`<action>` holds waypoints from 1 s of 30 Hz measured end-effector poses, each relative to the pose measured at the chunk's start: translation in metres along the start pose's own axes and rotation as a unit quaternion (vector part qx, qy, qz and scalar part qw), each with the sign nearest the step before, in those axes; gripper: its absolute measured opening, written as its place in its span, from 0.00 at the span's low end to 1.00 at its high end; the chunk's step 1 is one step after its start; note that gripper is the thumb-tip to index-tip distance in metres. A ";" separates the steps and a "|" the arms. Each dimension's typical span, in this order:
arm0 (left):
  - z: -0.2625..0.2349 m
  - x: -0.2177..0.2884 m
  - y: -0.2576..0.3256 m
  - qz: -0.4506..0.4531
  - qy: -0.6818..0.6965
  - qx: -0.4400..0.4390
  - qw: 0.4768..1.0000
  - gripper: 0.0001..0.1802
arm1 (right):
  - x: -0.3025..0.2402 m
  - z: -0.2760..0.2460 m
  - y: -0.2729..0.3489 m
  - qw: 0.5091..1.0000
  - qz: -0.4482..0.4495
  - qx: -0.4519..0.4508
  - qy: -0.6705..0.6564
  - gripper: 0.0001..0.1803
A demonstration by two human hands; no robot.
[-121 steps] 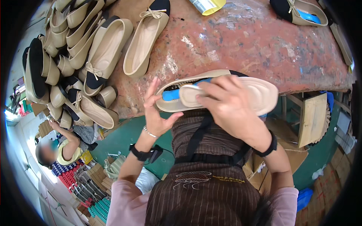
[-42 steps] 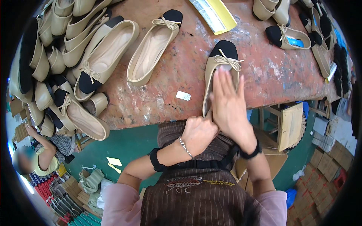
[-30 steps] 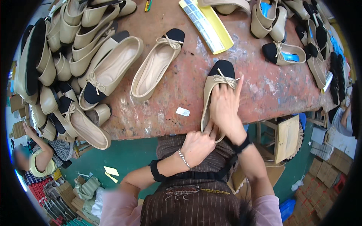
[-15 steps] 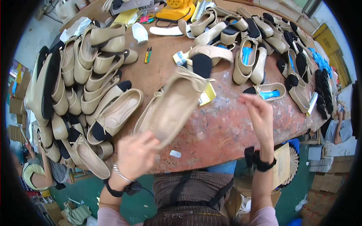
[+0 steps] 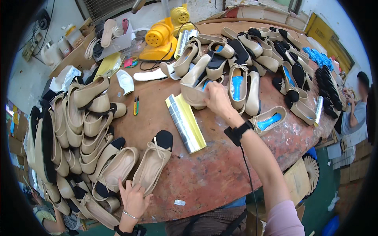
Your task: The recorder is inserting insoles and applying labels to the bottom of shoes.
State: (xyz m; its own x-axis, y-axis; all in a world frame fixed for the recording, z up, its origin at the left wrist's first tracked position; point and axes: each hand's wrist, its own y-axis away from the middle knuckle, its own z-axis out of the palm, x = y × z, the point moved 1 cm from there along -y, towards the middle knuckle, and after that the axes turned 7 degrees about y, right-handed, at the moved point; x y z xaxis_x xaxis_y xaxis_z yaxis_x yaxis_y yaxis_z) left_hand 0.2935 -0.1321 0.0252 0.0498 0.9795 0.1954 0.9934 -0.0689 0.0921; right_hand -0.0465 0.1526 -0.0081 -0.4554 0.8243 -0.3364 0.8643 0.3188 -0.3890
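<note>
My right hand (image 5: 219, 99) reaches to the front of the right-hand shoe heap. Its fingers are closed on the heel end of a beige flat shoe (image 5: 193, 92), which is tilted. At the lower left, my left hand (image 5: 134, 201) has its fingers spread at the heel of another beige flat (image 5: 151, 167). That shoe has a black toe cap and a small bow, and lies on the table beside the left pile. Between the hands lies a yellow-backed sheet of silver stickers (image 5: 187, 125). A shoe with a blue insole (image 5: 268, 120) rests below my right wrist.
Beige shoes are stacked in a pile (image 5: 75, 133) on the left, with more heaped at the right. A yellow machine (image 5: 159, 41), a white insole-shaped piece (image 5: 125, 82) and a small cutter (image 5: 136, 105) lie farther back. A person (image 5: 356, 102) sits at the far right.
The flat shoe in my left hand has come down beside the left pile, and those fingers have spread. My right hand has moved left and forward and taken hold of a shoe heel.
</note>
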 end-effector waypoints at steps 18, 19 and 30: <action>0.047 0.260 -0.366 0.143 0.135 0.087 0.977 0.16 | -0.031 -0.210 0.343 0.764 0.365 0.196 -0.494 0.25; 0.046 0.253 -0.368 0.123 0.197 0.119 0.965 0.14 | -0.026 -0.212 0.357 0.756 0.421 0.171 -0.472 0.18; -0.050 0.143 -0.080 0.392 0.238 0.098 0.883 0.15 | -0.005 -0.176 0.341 0.673 0.401 0.128 -0.608 0.38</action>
State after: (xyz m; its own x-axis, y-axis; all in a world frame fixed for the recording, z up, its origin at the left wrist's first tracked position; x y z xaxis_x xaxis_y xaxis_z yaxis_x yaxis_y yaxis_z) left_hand 0.2157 0.0039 0.0945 0.7277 0.4520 0.5159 0.6740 -0.6110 -0.4153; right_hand 0.2876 0.3398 0.0122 0.1633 -0.3593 -0.9188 0.9420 -0.2201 0.2535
